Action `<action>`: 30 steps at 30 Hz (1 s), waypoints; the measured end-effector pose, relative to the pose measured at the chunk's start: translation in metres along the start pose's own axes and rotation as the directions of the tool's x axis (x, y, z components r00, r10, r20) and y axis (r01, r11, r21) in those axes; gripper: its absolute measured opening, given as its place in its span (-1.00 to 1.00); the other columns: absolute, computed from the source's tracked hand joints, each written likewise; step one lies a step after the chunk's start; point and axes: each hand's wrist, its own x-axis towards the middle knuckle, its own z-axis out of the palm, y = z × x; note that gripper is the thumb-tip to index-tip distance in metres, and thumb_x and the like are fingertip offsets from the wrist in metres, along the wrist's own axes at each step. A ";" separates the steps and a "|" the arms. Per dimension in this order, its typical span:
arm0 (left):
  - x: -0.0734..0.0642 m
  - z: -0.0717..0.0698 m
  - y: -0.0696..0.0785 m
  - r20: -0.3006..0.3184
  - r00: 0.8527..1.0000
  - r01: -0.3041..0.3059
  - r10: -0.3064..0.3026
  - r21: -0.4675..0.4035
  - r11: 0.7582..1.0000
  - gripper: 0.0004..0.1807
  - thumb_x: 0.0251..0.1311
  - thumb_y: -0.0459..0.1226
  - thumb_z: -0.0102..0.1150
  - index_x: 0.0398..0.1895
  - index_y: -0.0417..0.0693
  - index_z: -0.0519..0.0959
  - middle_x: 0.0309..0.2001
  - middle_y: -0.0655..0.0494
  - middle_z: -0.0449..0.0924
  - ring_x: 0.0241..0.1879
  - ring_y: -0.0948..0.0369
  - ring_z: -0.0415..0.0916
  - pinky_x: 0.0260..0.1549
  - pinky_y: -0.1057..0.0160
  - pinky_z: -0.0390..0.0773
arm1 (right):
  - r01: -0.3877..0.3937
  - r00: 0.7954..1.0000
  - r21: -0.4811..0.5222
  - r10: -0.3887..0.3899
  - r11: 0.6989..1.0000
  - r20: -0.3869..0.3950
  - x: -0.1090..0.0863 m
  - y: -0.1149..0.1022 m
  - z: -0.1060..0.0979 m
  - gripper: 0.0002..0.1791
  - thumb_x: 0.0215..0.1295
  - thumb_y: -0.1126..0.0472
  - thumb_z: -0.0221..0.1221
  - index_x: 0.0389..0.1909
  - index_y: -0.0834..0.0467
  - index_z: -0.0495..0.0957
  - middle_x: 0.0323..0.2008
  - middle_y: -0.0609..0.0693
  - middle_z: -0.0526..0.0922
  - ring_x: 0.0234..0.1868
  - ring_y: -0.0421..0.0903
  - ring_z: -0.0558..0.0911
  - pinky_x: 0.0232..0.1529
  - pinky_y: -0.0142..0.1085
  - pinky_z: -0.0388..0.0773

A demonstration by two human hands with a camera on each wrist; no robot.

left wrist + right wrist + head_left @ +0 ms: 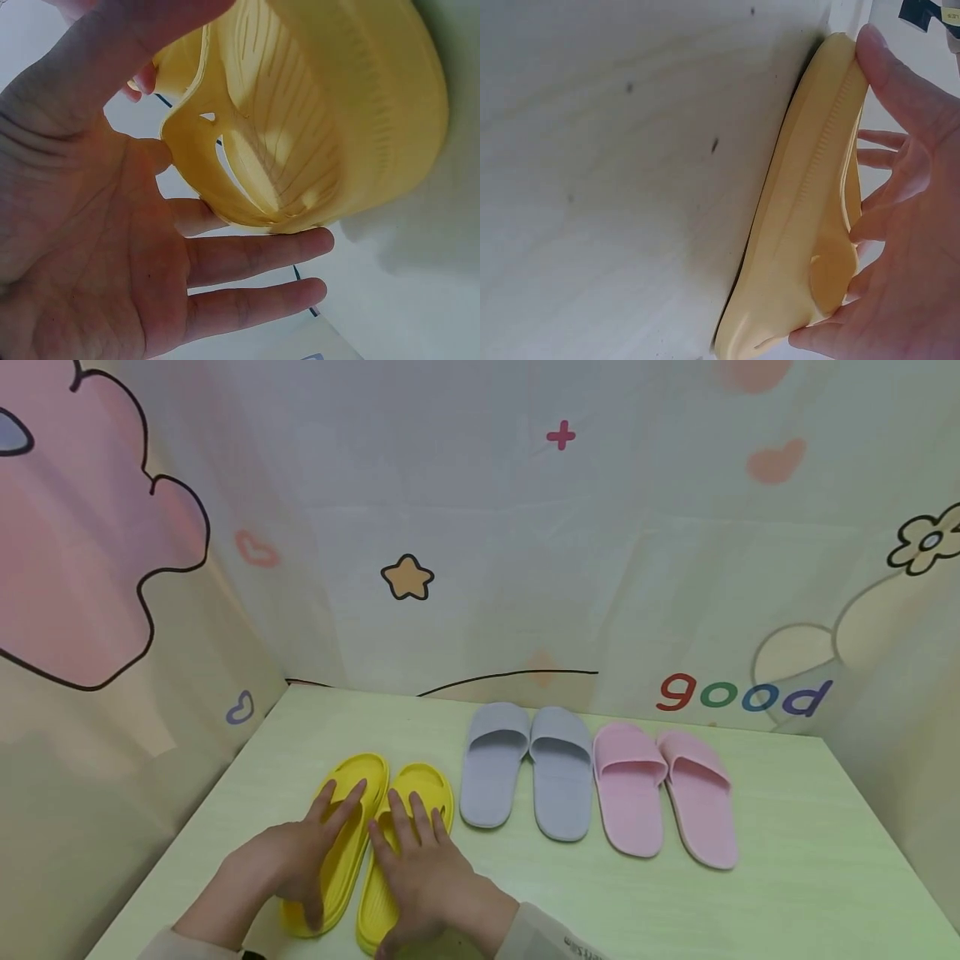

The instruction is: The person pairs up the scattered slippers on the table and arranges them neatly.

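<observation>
Two yellow slippers stand side by side at the front left of the pale green surface, toes pointing away. Over the left yellow slipper [347,864] is my left hand [296,856], its fingers spread and fairly straight. In the left wrist view its fingers lie along the slipper's upper [375,112], with the thumb across the heel side. My right hand [427,877] spreads over the right yellow slipper [372,906]. The right wrist view has the thumb at one end of that slipper [802,202] and fingertips touching its upper near the other end. Both slippers sit flat.
A pair of grey slippers [491,785] sits at the back, right of the yellow pair. Beside it is a pink pair [630,810]. A printed curtain [480,527] surrounds the light green tabletop [810,852] at the back and sides.
</observation>
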 end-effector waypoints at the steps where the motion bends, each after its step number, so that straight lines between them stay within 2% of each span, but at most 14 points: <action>1: 0.001 -0.001 0.000 0.001 1.000 0.001 -0.001 0.000 1.000 0.73 -0.75 -0.18 0.74 0.54 0.40 -0.36 0.55 -0.19 -0.46 -0.48 0.09 0.45 -0.52 0.11 0.49 | 0.000 1.000 0.009 0.000 1.000 0.004 0.001 0.001 -0.001 0.54 -0.47 -0.68 0.24 0.54 -0.15 -0.32 0.49 0.06 -0.69 0.54 0.18 -0.41 0.50 0.10 -0.13; 10: 0.012 -0.008 -0.002 0.011 1.000 0.004 -0.004 -0.012 1.000 0.74 -0.74 -0.19 0.74 0.53 0.44 -0.38 0.55 -0.19 -0.47 -0.36 0.04 0.49 -0.36 -0.05 0.57 | -0.012 1.000 0.020 0.012 1.000 0.017 0.010 0.009 -0.006 0.54 -0.44 -0.66 0.25 0.55 -0.13 -0.31 0.49 0.08 -0.68 0.54 0.19 -0.42 0.51 0.10 -0.17; 20: 0.024 -0.015 -0.004 0.008 1.000 0.004 -0.004 0.001 1.000 0.71 -0.70 -0.18 0.74 0.54 0.42 -0.37 0.55 -0.18 -0.46 -0.29 0.02 0.51 -0.23 -0.16 0.57 | -0.024 0.999 0.038 0.023 0.999 0.042 0.022 0.019 -0.011 0.55 -0.42 -0.62 0.29 0.54 -0.12 -0.36 0.52 0.09 -0.61 0.54 0.17 -0.43 0.51 0.08 -0.23; 27: 0.031 -0.021 -0.004 0.015 1.000 0.006 -0.006 0.015 1.000 0.70 -0.68 -0.16 0.73 0.53 0.45 -0.38 0.55 -0.16 -0.47 -0.11 -0.07 0.53 -0.15 -0.31 0.51 | -0.037 0.998 0.042 0.035 0.998 0.045 0.029 0.025 -0.014 0.55 -0.41 -0.61 0.31 0.54 -0.13 -0.37 0.52 0.08 -0.62 0.54 0.15 -0.44 0.51 0.07 -0.25; 30: 0.035 -0.023 -0.004 0.026 1.000 0.010 -0.011 0.018 1.000 0.70 -0.66 -0.16 0.73 0.53 0.45 -0.39 0.56 -0.15 -0.49 -0.14 -0.05 0.53 -0.15 -0.31 0.51 | -0.038 0.998 0.047 0.036 0.998 0.051 0.033 0.028 -0.015 0.55 -0.40 -0.60 0.31 0.54 -0.13 -0.38 0.51 0.07 -0.63 0.54 0.15 -0.44 0.51 0.08 -0.24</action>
